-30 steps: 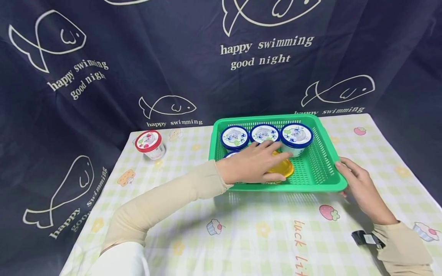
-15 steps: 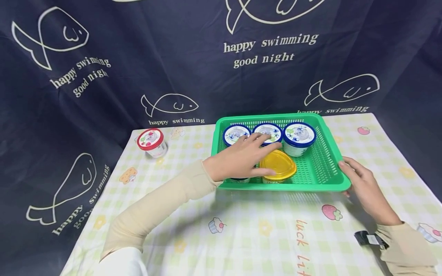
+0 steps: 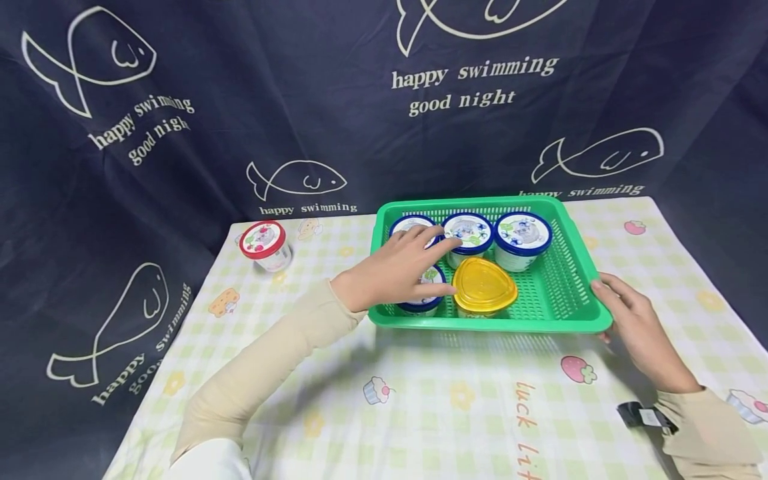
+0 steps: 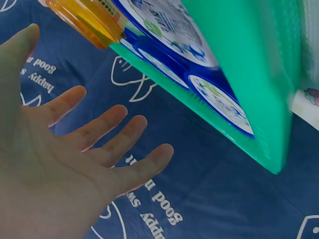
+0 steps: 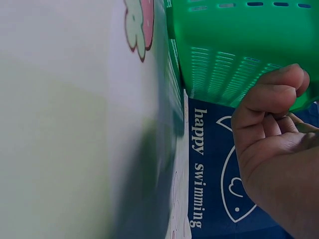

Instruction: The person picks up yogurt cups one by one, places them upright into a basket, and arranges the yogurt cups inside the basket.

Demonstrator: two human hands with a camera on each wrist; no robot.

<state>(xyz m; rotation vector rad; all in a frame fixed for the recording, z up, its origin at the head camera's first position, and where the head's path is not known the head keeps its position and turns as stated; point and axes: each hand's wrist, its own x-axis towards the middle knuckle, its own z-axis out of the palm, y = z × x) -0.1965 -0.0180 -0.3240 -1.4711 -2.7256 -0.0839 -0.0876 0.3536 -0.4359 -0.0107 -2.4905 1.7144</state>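
A green slotted basket (image 3: 558,325) holds several tubs with blue-rimmed lids, such as the tub (image 3: 522,241) at its back right. Among them, near the front wall, sits a container with a yellow rounded-triangle lid (image 3: 483,287). My left hand (image 3: 396,270) hovers over the basket's left part with fingers spread, hiding parts of two blue-lidded tubs. Its palm holds nothing in the left wrist view. At the basket's right front corner, my right hand (image 3: 633,333) grips the rim; curled fingers (image 5: 271,94) show against the green wall in the right wrist view.
A tub with a red-rimmed lid (image 3: 265,245) stands apart on the table's back left. The checked tablecloth (image 3: 420,427) carries printed cupcakes and strawberries. Behind the table hangs a dark blue curtain (image 3: 336,87) with fish drawings.
My left hand has let go of the yellow-lidded container and drawn back leftward, uncovering it. The right hand keeps its grip on the basket. The head view has shifted slightly.
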